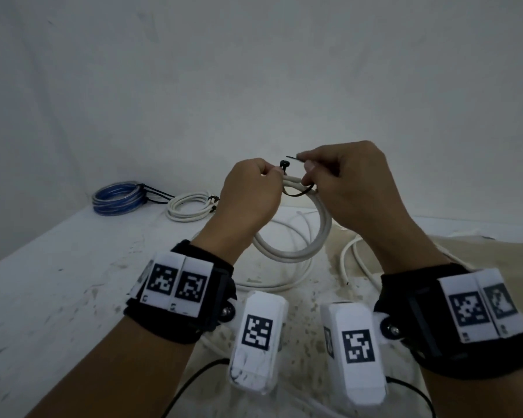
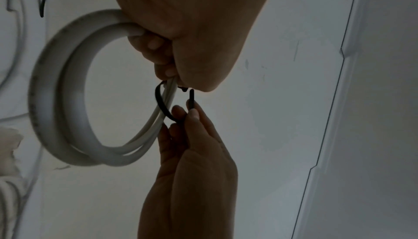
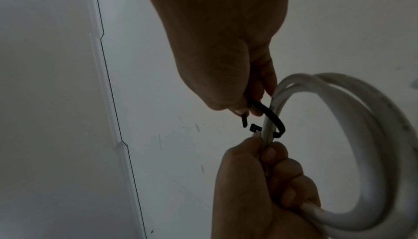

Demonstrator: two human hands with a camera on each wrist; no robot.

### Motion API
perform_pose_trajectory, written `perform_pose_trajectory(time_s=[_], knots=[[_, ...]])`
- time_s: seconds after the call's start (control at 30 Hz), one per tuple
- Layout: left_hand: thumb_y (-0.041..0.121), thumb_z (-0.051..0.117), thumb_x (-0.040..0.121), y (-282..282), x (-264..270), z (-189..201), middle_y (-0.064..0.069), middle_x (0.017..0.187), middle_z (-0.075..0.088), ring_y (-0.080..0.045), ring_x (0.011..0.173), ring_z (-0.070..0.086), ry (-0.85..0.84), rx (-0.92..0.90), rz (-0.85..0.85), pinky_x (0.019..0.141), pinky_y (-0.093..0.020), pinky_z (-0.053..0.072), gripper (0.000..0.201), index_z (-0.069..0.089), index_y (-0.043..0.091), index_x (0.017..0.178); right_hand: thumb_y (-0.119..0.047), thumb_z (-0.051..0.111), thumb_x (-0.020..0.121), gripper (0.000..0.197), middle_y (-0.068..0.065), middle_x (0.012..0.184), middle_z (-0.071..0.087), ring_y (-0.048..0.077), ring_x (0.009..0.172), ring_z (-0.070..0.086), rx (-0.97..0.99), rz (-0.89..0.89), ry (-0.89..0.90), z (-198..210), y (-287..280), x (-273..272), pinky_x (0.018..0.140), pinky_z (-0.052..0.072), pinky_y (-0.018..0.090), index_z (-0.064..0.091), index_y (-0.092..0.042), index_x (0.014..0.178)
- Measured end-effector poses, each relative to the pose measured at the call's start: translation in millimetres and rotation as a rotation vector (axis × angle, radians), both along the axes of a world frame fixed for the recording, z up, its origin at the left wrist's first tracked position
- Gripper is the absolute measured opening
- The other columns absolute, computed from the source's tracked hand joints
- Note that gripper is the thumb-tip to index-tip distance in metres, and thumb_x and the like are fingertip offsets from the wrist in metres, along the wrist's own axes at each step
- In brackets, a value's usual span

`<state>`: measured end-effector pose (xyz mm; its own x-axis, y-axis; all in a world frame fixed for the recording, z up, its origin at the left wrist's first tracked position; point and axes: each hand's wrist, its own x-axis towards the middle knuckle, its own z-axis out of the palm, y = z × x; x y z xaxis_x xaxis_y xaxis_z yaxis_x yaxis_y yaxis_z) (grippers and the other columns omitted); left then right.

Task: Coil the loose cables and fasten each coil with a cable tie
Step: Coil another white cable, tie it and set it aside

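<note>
I hold a coil of thick white cable (image 1: pixel 308 251) up above the table. My left hand (image 1: pixel 274 173) grips the top of the coil and pins the head of a black cable tie (image 1: pixel 299 193) against it. The tie loops under the coil's strands. My right hand (image 1: pixel 307 164) pinches the tie's tail end, whose tip sits just short of the head, not threaded through. In the left wrist view the tie (image 2: pixel 161 103) curves round the coil (image 2: pixel 56 99). The right wrist view shows the tie (image 3: pixel 273 116), its tip and head a small gap apart, beside the coil (image 3: pixel 373 135).
A blue cable coil (image 1: pixel 118 197) and a white coil (image 1: pixel 191 206), each bound with black ties, lie at the table's far left by the wall. Loose white cable (image 1: pixel 287 285) sprawls on the white table (image 1: pixel 58 282) under my hands. A beige cloth (image 1: pixel 480 254) lies on the right.
</note>
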<state>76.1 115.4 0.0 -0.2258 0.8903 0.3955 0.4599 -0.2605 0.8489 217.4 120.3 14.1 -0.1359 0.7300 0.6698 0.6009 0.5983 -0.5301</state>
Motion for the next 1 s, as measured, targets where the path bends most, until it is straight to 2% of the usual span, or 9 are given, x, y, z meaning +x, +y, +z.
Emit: perform_pose_trajectory(time_s=[0.2, 0.3, 0.37, 0.47, 0.53, 0.63, 0.7, 0.9, 1.0], knots=[[0.023, 0.051, 0.096, 0.2, -6.6, 1.2, 0.004, 0.065, 0.058, -0.012, 0.053, 0.045, -0.014, -0.006, 0.010, 0.054, -0.027, 0.033, 0.025, 0.065, 0.023, 0.075, -0.015, 0.068, 0.086, 0.017, -0.005, 0.079, 0.075, 0.004, 0.063, 0.062, -0.021, -0.025, -0.081, 2.0, -4.7, -2.3, 0.057, 0.039, 0.003, 0.080, -0.020, 0.097], [0.025, 0.050, 0.096, 0.5, -3.6, -0.5, 0.006, 0.069, 0.060, -0.014, 0.061, 0.051, 0.041, 0.000, -0.005, 0.062, -0.030, 0.043, 0.023, 0.066, 0.024, 0.080, -0.014, 0.066, 0.085, 0.019, -0.006, 0.078, 0.074, 0.001, 0.058, 0.058, -0.040, -0.051, -0.085, 2.7, -5.3, -1.4, 0.055, 0.037, 0.004, 0.080, -0.021, 0.097], [0.026, 0.050, 0.096, 1.7, -2.7, -1.9, 0.005, 0.072, 0.062, -0.017, 0.067, 0.056, 0.061, -0.002, -0.008, 0.070, -0.038, 0.050, 0.021, 0.066, 0.023, 0.082, -0.015, 0.065, 0.085, 0.019, -0.008, 0.078, 0.074, 0.002, 0.060, 0.059, -0.060, -0.075, -0.092, 4.0, -6.0, 0.3, 0.055, 0.036, 0.003, 0.080, -0.022, 0.096], [0.025, 0.050, 0.096, 3.0, -4.4, -2.8, 0.008, 0.071, 0.059, -0.016, 0.068, 0.056, 0.118, 0.032, -0.010, 0.070, -0.037, 0.050, 0.021, 0.066, 0.025, 0.083, -0.015, 0.065, 0.085, 0.019, -0.012, 0.072, 0.069, 0.001, 0.056, 0.055, -0.073, -0.121, -0.104, 5.7, -5.6, 2.3, 0.053, 0.034, 0.002, 0.080, -0.023, 0.094], [0.026, 0.049, 0.097, 3.0, -5.0, -2.5, 0.011, 0.067, 0.055, -0.013, 0.064, 0.052, 0.218, 0.063, 0.007, 0.064, -0.031, 0.042, 0.020, 0.066, 0.023, 0.087, -0.014, 0.065, 0.085, 0.019, -0.009, 0.077, 0.072, 0.004, 0.060, 0.058, -0.080, -0.143, -0.120, 7.4, -6.9, 2.0, 0.058, 0.040, 0.010, 0.080, -0.023, 0.093], [0.028, 0.047, 0.099, 1.6, -2.7, -3.7, 0.014, 0.067, 0.051, -0.013, 0.067, 0.051, 0.398, 0.080, 0.057, 0.065, -0.029, 0.034, 0.017, 0.061, 0.024, 0.091, -0.014, 0.066, 0.085, 0.018, -0.003, 0.086, 0.076, 0.013, 0.076, 0.066, -0.078, -0.148, -0.190, 10.0, -12.0, 0.3, 0.072, 0.052, 0.024, 0.080, -0.021, 0.093], [0.027, 0.047, 0.099, 1.2, -1.1, -4.6, 0.014, 0.066, 0.051, -0.013, 0.066, 0.051, 0.440, 0.089, 0.048, 0.065, -0.029, 0.034, 0.015, 0.059, 0.026, 0.089, -0.013, 0.065, 0.085, 0.018, -0.002, 0.083, 0.075, 0.015, 0.073, 0.066, -0.074, -0.163, -0.211, 10.3, -13.3, -0.1, 0.070, 0.051, 0.026, 0.080, -0.020, 0.092], [0.026, 0.047, 0.101, -2.6, 5.0, -7.2, 0.016, 0.062, 0.049, -0.005, 0.061, 0.047, 0.498, 0.159, -0.044, 0.063, -0.029, 0.033, 0.016, 0.055, 0.025, 0.087, -0.018, 0.072, 0.082, 0.006, -0.013, 0.065, 0.063, 0.012, 0.070, 0.066, -0.072, -0.175, -0.065, 4.6, -5.5, 1.3, 0.060, 0.045, 0.019, 0.075, -0.020, 0.078], [0.027, 0.048, 0.100, -2.3, 3.8, -8.0, 0.014, 0.059, 0.052, -0.006, 0.056, 0.047, 0.441, 0.195, -0.089, 0.060, -0.029, 0.034, 0.016, 0.058, 0.025, 0.087, -0.022, 0.079, 0.078, 0.011, -0.005, 0.065, 0.068, 0.015, 0.068, 0.069, -0.126, -0.099, 0.065, 2.5, -2.6, 3.3, 0.068, 0.055, 0.029, 0.071, -0.019, 0.073]])
